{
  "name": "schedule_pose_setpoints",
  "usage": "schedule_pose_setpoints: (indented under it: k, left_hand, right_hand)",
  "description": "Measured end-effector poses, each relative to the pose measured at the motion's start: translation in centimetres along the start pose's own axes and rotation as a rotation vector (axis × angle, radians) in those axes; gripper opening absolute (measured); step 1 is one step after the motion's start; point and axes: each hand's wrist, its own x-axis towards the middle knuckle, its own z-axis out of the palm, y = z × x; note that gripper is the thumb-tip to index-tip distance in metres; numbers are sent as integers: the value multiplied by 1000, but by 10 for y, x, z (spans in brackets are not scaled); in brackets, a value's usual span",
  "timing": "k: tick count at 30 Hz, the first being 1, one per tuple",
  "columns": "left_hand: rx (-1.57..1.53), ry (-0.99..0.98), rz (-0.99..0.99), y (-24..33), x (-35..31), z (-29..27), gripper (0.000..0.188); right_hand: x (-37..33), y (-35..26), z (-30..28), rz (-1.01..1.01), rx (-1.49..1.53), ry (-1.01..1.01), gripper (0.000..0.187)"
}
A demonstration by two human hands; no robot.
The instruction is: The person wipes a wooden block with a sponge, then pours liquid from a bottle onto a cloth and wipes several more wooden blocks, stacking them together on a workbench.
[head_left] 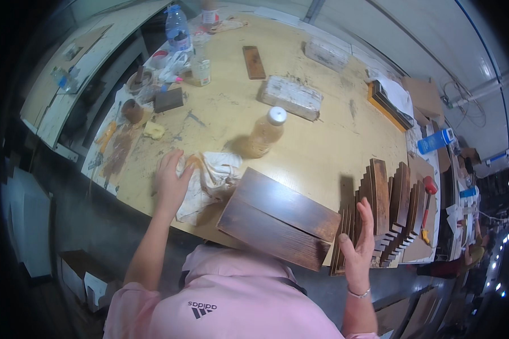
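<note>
Two dark brown wooden boards [285, 206] lie side by side in front of me at the table's near edge, with a sheen on the farther one. My left hand [174, 176] is at the left edge of a crumpled, stained white cloth [209, 175], fingers and thumb apart. Whether it grips the cloth's edge is hard to see. Just off the boards' right end, my right hand [357, 243] is raised with fingers stretched and nothing in it. Right behind it stand rows of stacked brown wooden slats [380, 198]. A bottle with a white cap [266, 133] stands beyond the cloth.
Farther back on the table [322, 155] are two whitish blocks [291, 96], [326, 53] and a small brown board [254, 62]. Bottles [177, 31], a dark block [168, 100] and a yellow sponge [154, 131] sit left. A red-handled tool [430, 186] and blue bottle [435, 141] are right.
</note>
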Motion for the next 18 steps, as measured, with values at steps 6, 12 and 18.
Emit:
schedule_pose_setpoints:
  k: [6, 12, 18]
  left_hand:
    - [240, -89, -66, -24, 1, 26, 28]
    - [-573, -7, 123, 32, -20, -8, 22]
    - [-1040, -417, -238, 37, -109, 12, 59]
  right_hand:
    - [56, -64, 47, -375, -553, -526, 103]
    - [70, -72, 97, -435, -688, -689, 113]
    - [62, -59, 105, -488, -769, -725, 125]
